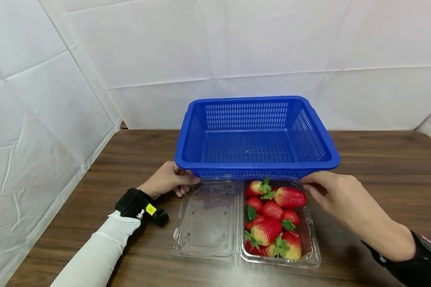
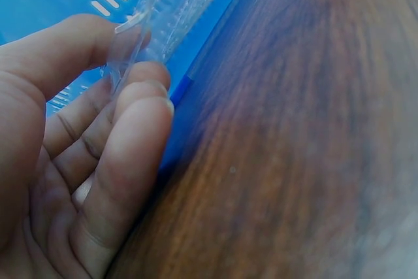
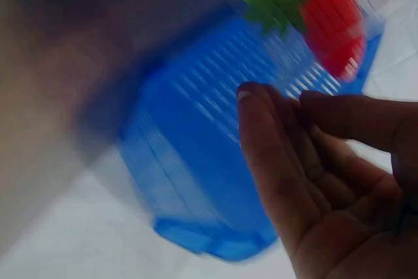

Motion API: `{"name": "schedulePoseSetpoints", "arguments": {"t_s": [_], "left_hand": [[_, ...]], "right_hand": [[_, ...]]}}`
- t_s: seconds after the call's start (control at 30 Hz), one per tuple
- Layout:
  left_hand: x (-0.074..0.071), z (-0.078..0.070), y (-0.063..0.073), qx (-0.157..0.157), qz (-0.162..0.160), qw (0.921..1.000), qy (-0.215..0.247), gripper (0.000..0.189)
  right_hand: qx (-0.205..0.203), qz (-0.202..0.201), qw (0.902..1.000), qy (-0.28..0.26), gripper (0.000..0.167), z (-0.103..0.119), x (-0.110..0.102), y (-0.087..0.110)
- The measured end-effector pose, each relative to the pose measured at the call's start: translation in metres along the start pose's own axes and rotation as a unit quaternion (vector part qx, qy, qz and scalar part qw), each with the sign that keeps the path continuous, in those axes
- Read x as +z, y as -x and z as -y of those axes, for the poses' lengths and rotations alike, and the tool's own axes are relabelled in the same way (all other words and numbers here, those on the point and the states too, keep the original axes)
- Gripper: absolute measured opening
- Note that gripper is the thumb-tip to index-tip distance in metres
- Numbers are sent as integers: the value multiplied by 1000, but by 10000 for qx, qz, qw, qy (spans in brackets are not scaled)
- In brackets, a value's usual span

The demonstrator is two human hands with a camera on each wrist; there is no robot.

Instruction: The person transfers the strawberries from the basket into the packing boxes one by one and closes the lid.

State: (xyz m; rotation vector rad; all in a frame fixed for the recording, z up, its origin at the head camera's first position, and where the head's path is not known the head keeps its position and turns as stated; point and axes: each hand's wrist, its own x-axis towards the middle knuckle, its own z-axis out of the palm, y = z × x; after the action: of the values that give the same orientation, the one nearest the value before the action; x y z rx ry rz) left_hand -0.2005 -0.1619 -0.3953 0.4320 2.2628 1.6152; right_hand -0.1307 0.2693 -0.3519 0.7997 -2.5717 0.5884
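A clear plastic clamshell box (image 1: 314, 249) lies unfolded, its right half holding several red strawberries (image 1: 267, 231) with green leaves. Its clear lid (image 1: 210, 223), dotted with small holes, lies flat to the left. At the lid's far left corner, my left hand (image 1: 170, 179) pinches the edge; the left wrist view shows clear plastic (image 2: 134, 37) between thumb and fingers. My right hand (image 1: 344, 197) is at the box's far right corner, fingers loosely bent. In the right wrist view nothing shows between its thumb and fingertips (image 3: 251, 99), and contact with the rim is unclear.
Directly behind the clamshell stands a blue perforated plastic basket (image 1: 256, 164), with nothing inside it. Everything rests on a dark wooden table (image 1: 143, 147). White sheeting (image 1: 273, 44) hangs behind the table and along its left side.
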Motion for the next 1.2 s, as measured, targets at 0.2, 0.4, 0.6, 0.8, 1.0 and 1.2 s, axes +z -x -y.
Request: {"name": "schedulePoseSetpoints", "arguments": {"t_s": [0.2, 0.4, 0.6, 0.8, 1.0, 1.2], "left_hand": [[0, 0, 0, 48, 55, 10000, 39, 12], [-1, 0, 1, 74, -11, 10000, 18, 13], [-3, 0, 3, 134, 105, 9997, 171, 13], [-7, 1, 4, 212, 151, 9983, 526, 10], [-12, 5, 4, 418, 285, 9958, 763, 9], [-19, 10, 6, 691, 480, 9890, 1219, 18]], "right_hand": [[1427, 866, 9772, -1311, 15, -9, -1, 1], [2294, 1373, 9079, -3229, 33, -17, -1, -4], [2564, 1650, 8370, -4544, 39, -27, 5, -4], [2396, 2240, 7791, -5343, 25, -40, 11, -2], [2103, 2812, 7037, -6177, 18, -53, 17, 1], [1977, 2901, 6758, -6481, 24, -56, 20, 1]]}}
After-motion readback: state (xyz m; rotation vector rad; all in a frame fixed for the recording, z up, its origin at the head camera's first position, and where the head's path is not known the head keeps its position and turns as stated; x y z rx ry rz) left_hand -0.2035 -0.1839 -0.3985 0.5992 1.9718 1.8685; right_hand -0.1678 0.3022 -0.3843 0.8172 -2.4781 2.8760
